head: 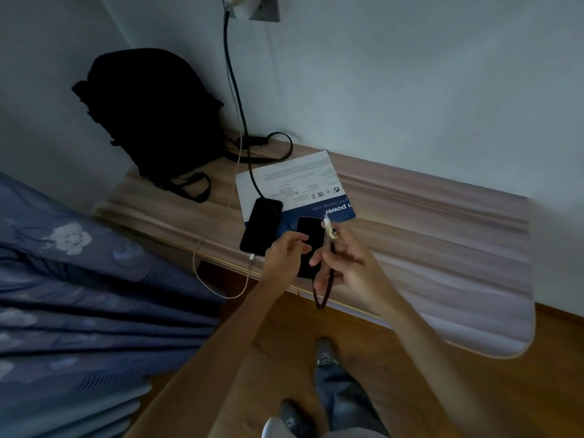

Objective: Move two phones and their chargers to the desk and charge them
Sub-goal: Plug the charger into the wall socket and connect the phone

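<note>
Two black phones on desk (410, 235) edge, screens dark. Left phone (260, 226) has white cable (218, 229) plugged in. Right hand (344, 263) pinches dark braided cable (330, 248), plug up, over right phone (311, 238). Left hand (284, 254) half-open, empty.

Pretty dim shot, cool bluish cast over everything, no glare anywhere.

Light is soft and flat, so shadows are weak; the wall (426, 90) is the brightest area and fades to grey toward the left corner. The black backpack (151, 112) is basically a solid dark blob with no detail, and both phone screens read as plain black. Wide-angle lens bends things hard: the desk (442, 248) edge curves and smears at the right, and the bedding (79, 295) stretches out at the left. The right hand (344, 263) and left hand (284, 254) look a bit soft, the forearms at the bottom even blurrier.
</note>
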A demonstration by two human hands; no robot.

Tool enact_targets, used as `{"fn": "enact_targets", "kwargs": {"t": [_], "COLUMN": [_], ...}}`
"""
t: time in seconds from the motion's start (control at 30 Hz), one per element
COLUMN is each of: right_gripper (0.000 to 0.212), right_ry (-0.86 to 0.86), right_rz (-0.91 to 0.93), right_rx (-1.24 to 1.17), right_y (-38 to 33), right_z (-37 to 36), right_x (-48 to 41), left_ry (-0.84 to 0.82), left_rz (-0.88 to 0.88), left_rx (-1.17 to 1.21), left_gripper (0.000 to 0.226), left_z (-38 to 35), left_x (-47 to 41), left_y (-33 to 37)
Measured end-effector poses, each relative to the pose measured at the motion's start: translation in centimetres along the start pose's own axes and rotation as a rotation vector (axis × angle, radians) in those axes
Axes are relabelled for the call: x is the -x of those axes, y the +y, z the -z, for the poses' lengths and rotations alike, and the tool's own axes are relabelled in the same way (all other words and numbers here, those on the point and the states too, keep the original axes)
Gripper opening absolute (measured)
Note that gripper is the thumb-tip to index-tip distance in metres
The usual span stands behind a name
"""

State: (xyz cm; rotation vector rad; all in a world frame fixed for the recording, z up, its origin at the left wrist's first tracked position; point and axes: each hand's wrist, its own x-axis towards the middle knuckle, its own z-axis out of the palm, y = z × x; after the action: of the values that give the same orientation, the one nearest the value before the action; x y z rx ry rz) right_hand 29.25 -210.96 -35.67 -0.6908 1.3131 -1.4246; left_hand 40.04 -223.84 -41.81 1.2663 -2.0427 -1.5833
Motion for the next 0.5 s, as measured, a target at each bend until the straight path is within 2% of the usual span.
{"fn": "enact_targets", "kwargs": {"t": [0.1,0.2,0.3,0.4,0.5], "right_gripper": [0.044,0.018,0.024,0.030,0.038], "right_ry": [0.091,0.165,0.173,0.253,0.318], "right_rz": [-0.137,-0.234,-0.269,-0.314,-0.348], "right_rx": [-0.222,-0.201,-0.091,-0.113,-0.189], "right_y": [3.1,5.8,8.0,9.8,11.2], "right_z": [-0.8,-1.5,-1.7,-1.4,-0.8], "right_x": [0.8,1.7,2.2,2.2,1.9], "left_ry": [0.030,0.080,0.031,-0.020,-0.001], "left_rz": [0.059,0.112,0.106,0.199,0.207], "left_rx": [-0.070,-0.204,-0.408,-0.671,-0.893], "left_gripper": [0.015,0.016,0.040,0.078,0.097], "left_z": [-1.1,-2.0,-3.4,-5.1,-6.3], "left_x": [-1.4,-2.9,-3.7,-3.8,-3.6], "left_y": [-1.0,-1.9,-3.0,-4.2,-4.9]}}
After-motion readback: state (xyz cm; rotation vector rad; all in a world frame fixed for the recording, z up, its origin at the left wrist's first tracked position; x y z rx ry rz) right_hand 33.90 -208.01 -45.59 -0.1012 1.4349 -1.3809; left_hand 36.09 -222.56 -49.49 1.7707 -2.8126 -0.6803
